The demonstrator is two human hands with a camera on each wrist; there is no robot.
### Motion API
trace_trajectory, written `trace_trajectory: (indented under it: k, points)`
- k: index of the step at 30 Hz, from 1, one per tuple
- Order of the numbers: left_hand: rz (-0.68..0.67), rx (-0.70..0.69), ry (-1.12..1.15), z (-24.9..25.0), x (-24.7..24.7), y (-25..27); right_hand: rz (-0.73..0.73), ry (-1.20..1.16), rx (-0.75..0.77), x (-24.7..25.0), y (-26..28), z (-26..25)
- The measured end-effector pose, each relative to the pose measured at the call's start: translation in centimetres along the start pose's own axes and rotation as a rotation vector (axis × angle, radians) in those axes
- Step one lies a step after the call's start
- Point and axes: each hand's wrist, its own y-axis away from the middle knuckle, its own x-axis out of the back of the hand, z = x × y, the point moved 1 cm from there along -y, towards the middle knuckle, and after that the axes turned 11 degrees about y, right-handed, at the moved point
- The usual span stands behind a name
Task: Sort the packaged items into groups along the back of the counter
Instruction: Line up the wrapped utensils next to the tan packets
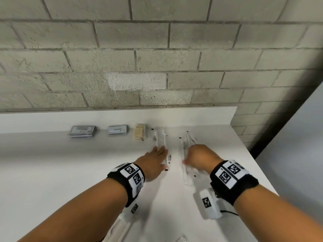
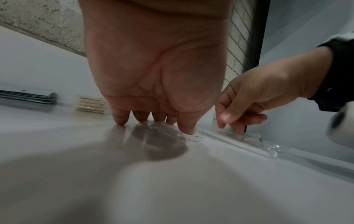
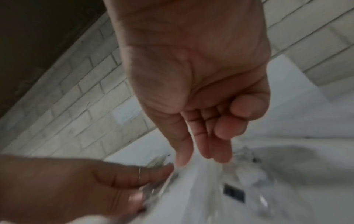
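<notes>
Clear-wrapped white toothbrushes lie in two groups on the white counter point(image 1: 52, 163). My left hand point(image 1: 161, 151) rests with straight fingers point(image 2: 120, 119) on the near end of the left toothbrush group point(image 1: 161, 137), pressing its wrapper point(image 2: 161, 130) down. My right hand point(image 1: 189, 158) is over the right wrapped toothbrush point(image 1: 185, 173). Its thumb sits on one side of the handle and its curled fingers point(image 3: 220, 151) on the other, pinching the packet on the counter. That view is blurred.
Along the back stand a stack of shampoo packets point(image 1: 81, 131), toothpaste packets point(image 1: 117, 129) and beige wrapped bars point(image 1: 139, 133). A brick wall point(image 1: 157, 67) rises behind. The counter's right edge point(image 1: 262, 172) is close to my right wrist. Another clear wrapper point(image 1: 181, 239) shows at the bottom.
</notes>
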Motion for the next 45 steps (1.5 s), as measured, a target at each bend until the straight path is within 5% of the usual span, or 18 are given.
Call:
trace_trajectory:
  k: [11, 19, 28, 34, 39, 42, 45]
  points:
    - [0.077, -0.026, -0.073, 0.5, 0.4, -0.1, 0.203, 0.072, 0.023, -0.2, -2.9, -3.4]
    - [0.001, -0.012, -0.051, 0.6, 0.5, -0.5, 0.217, 0.183, 0.146, -1.3, -3.2, -3.8]
    - [0.025, -0.08, -0.051, 1.9, 0.1, -1.2, 0.253, -0.579, -0.021, 2.8, -2.8, 5.5]
    - [-0.026, -0.071, -0.079, 2.6, -0.7, -1.2, 0.08, -0.086, 0.208, -0.7, -1.7, 5.1]
    - [-0.015, -0.069, -0.073, 2.6, -0.8, -1.2, 0.215, 0.197, 0.313, -1.0, -1.7, 3.7]
    - [-0.01, -0.071, -0.067, 2.6, -0.9, -1.1, 0.379, 0.105, 0.365, 0.7, -1.7, 2.8]
    - [-0.015, -0.073, -0.064, 2.4, -0.9, -1.3, 0.432, -0.34, 0.285, 4.1, -1.4, 2.1]
